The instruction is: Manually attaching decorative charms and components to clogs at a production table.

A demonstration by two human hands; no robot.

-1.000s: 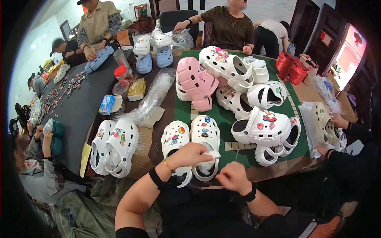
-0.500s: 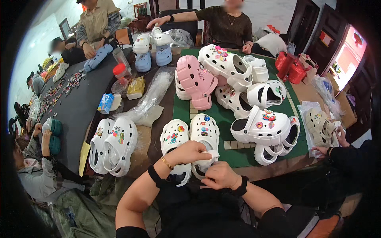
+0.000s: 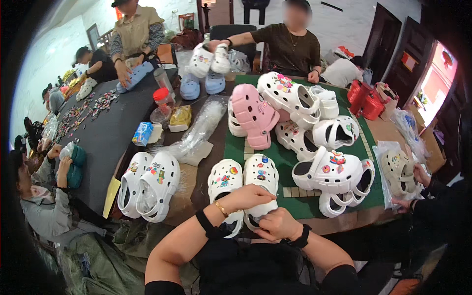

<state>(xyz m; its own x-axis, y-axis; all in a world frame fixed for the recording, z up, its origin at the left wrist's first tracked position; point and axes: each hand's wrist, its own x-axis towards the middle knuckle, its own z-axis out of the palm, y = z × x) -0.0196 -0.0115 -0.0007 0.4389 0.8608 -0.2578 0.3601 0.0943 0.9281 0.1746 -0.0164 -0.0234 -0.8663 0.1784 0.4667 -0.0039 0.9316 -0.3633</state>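
Left hand lies curled over the heel of a white clog with coloured charms, right hand pinches closed on its near rim just below, second white clog touching left of them, pink clog well beyond on green mat

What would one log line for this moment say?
left hand: on white clog pair | right hand: at right clog's heel | beside: second white pair, green mat
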